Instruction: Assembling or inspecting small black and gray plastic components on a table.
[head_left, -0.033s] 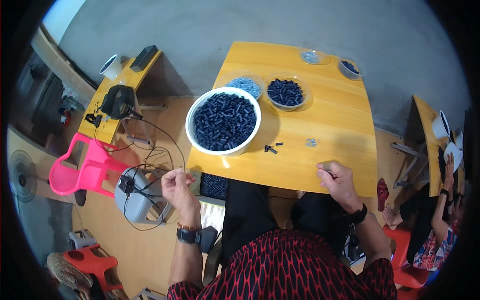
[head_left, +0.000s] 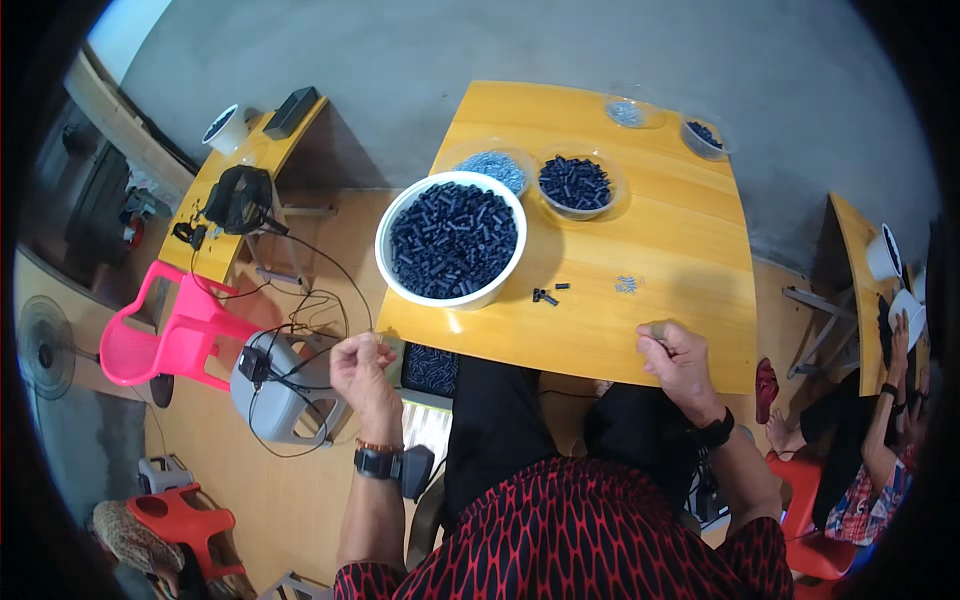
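My left hand (head_left: 365, 380) is raised beside the table's near left corner, its fingers curled into a pinch. Any small piece between them is too small to make out. My right hand (head_left: 676, 362) rests at the table's front edge with thumb and forefinger pressed together and the other fingers folded; what they hold, if anything, is hidden. Between the hands, on the yellow table (head_left: 480, 345), lie a few loose black cylinders (head_left: 545, 296) and a small heap of silvery pieces (head_left: 626, 285). A large white bucket (head_left: 382, 250) full of short black cylinders stands nearer my left hand.
Behind the bucket are a clear bowl of silvery pieces (head_left: 492, 168) and a bowl of black cylinders (head_left: 575, 184). A dark tray of small pieces (head_left: 430, 370) sits below the table edge. A pink chair (head_left: 200, 330) and cabled grey stool (head_left: 285, 395) stand left; another person's hand (head_left: 900, 340) shows right.
The whole view has shifted very slightly. My left hand's fingers have curled a little closer together; my right hand keeps its pose.
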